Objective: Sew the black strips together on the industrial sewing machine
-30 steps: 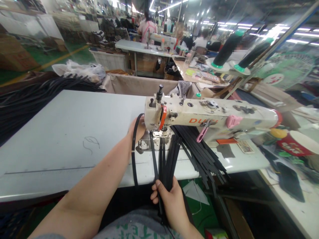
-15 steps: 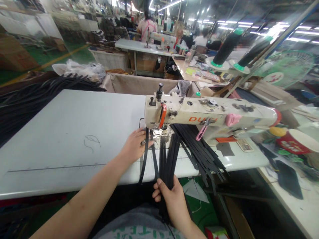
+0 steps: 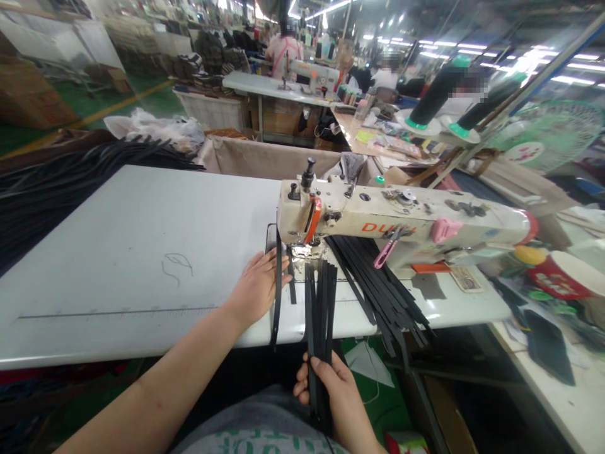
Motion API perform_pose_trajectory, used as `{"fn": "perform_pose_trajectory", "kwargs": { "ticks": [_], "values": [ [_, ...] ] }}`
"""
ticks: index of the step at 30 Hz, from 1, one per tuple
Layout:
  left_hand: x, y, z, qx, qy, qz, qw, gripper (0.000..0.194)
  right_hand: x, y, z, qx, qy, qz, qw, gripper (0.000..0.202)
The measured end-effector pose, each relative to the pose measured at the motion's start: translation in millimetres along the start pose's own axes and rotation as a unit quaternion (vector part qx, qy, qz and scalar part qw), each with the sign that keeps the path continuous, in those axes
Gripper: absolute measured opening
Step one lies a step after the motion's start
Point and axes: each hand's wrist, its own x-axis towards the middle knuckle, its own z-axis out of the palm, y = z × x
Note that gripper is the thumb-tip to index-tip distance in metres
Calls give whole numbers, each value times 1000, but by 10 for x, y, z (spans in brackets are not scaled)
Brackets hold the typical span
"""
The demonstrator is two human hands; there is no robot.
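1. The left hand [image 3: 258,287], at 8 o'clock from the presser foot [image 3: 302,251], lies palm down with fingers stretched out, gripping nothing that shows; a long black strip [image 3: 276,315] runs down across its fingers
2. The right hand [image 3: 340,384], between 5 and 6 o'clock, is curled round a strip bundle [image 3: 322,315], thumb on top
3. Just changed: the short strip [image 3: 292,287], between 6 and 7 o'clock, no longer reaches the right thumb; its end is loose above the table [image 3: 118,252], so I judge only the left hand is placed to guide it
4. The sewing machine [image 3: 354,211] hides part of the stitching spot, and the long strip could snag on those fingers
5. At 4 o'clock a fan of strips [image 3: 387,302] crowds under the machine's arm; a pink-handled tool [image 3: 385,253] is at 3 o'clock
6. Farther out, thread cones [image 3: 437,94] stand between 1 and 2 o'clock, and a heap of black strips [image 3: 70,183] lies between 9 and 10
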Motion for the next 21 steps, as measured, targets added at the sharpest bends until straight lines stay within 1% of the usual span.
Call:
{"fn": "perform_pose_trajectory", "kwargs": {
  "ticks": [4, 12, 18, 21],
  "values": [
    [-17, -7, 9, -3, 9, 17, 1000, 39, -4, 23, -24, -5, 2, -6, 1000, 52],
    [-9, 26, -12, 6, 23, 38, 999, 38, 32, 68, -1, -38, 7, -20, 999, 62],
    [-12, 15, 2, -5, 34, 36, 999, 37, 34, 66, -2, -51, 11, -32, 998, 64],
    [-10, 4, 11, -4, 30, 31, 999, 37, 29, 50, 7, -53, 11, -30, 998, 62]
  ]
}}
